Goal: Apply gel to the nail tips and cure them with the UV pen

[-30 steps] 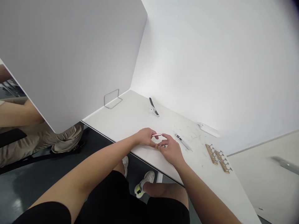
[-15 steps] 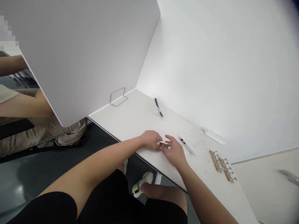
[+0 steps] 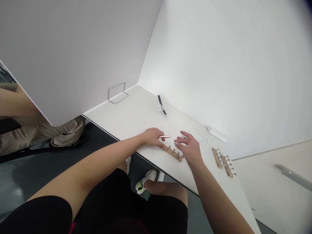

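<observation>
- Strip of wood (image 3: 173,153) with a row of metal fittings: lies on the white table (image 3: 136,110), near its front edge, slanting down from the left hand towards the right forearm.
- Left hand (image 3: 151,136): fingers clamped on a slim pink rod (image 3: 165,136), its free end pointing at the right hand. Thumb side is at the left end of the strip and appears to touch it.
- Right hand (image 3: 191,149): above the table, just beyond the strip's right part. Thumb and one fingertip close together; upper finger stretched out, apart from them. Small greyish piece (image 3: 179,141) at the fingertips; too small to name, and cannot tell whether it is gripped.
- Right of the right hand: two more wooden strips (image 3: 228,166) bearing metal fittings, side by side, well apart from the hands.
- Far side of table: black-and-white tool (image 3: 162,105); white flat object (image 3: 216,134) along the wall (image 3: 219,71).
- Left rear: wire stand (image 3: 118,94) against the grey partition (image 3: 85,58).
- Beyond the partition: another person's forearm (image 3: 17,102) and beige trousers (image 3: 31,131).
</observation>
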A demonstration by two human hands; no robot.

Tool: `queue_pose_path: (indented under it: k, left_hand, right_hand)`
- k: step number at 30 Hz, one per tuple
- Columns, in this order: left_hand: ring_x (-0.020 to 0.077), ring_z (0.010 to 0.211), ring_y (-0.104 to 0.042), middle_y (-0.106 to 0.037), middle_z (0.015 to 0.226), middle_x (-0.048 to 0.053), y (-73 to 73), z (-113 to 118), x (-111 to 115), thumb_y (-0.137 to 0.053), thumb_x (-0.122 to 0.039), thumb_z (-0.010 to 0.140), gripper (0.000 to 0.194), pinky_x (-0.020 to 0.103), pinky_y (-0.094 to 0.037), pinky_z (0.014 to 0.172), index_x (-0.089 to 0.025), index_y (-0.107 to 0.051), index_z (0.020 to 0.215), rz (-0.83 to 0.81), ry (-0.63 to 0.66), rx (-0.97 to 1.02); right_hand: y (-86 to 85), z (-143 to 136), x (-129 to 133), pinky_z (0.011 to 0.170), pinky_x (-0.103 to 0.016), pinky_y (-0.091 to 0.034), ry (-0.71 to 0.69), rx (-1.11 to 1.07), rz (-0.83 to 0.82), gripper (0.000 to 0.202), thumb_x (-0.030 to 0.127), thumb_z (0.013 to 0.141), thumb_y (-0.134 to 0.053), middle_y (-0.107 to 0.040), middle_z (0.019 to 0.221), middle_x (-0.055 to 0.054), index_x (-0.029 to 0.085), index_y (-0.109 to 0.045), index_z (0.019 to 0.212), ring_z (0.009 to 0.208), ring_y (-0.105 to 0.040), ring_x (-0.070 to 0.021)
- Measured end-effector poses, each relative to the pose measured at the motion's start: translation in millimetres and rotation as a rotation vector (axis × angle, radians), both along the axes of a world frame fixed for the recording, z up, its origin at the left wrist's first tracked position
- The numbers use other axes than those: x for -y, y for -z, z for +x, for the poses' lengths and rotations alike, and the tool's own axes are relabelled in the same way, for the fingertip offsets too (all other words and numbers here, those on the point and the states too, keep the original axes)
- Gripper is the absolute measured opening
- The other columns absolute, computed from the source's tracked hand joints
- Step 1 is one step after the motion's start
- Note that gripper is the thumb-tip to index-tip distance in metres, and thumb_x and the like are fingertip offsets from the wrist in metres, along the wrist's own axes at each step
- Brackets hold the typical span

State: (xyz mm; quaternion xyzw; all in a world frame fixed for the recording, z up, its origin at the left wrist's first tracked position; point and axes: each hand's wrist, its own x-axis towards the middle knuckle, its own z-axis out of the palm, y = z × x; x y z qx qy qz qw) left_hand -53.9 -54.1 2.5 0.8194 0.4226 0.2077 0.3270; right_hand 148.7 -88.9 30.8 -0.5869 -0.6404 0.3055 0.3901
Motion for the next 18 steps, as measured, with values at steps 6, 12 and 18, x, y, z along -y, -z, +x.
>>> queue_pose_path:
  k: [6, 12, 18]
  left_hand:
    - [0.0105, 0.054, -0.042, -0.046, 0.057, -0.002, 2.2, 1, -4, -0.05, -0.056, 0.069, 0.041, 0.024, -0.031, 0.052, -0.016, -0.057, 0.073, -0.128, -0.133, 0.328]
    - [0.0091, 0.047, -0.03, -0.032, 0.051, -0.004, -9.3, 15, -22, -0.03, -0.041, 0.084, 0.033, 0.025, -0.027, 0.048, -0.018, -0.049, 0.071, -0.276, -0.224, 0.592]
    - [0.0106, 0.054, -0.037, -0.037, 0.055, -0.001, -41.0, 49, -41, -0.033, -0.031, 0.081, 0.027, 0.025, -0.03, 0.052, -0.017, -0.049, 0.066, -0.058, -0.14, 0.474]
  right_hand:
    - [-6.9, 21, -2, 0.091, -0.047, -0.042, 0.039, -0.207, 0.049, 0.059, 0.025, 0.064, -0.071, -0.068, 0.075, -0.003, 0.015, -0.047, 0.117, 0.103, -0.058, -0.024]
    - [-0.8, 38, -7, 0.092, -0.045, -0.041, 0.111, -0.356, 0.086, 0.058, 0.021, 0.063, -0.072, -0.068, 0.074, -0.001, 0.017, -0.048, 0.115, 0.098, -0.06, -0.0221]
    - [-4.5, 51, -23, 0.092, -0.045, -0.041, 0.15, -0.444, 0.157, 0.058, 0.019, 0.061, -0.073, -0.067, 0.072, 0.0, 0.017, -0.05, 0.114, 0.096, -0.061, -0.0216]
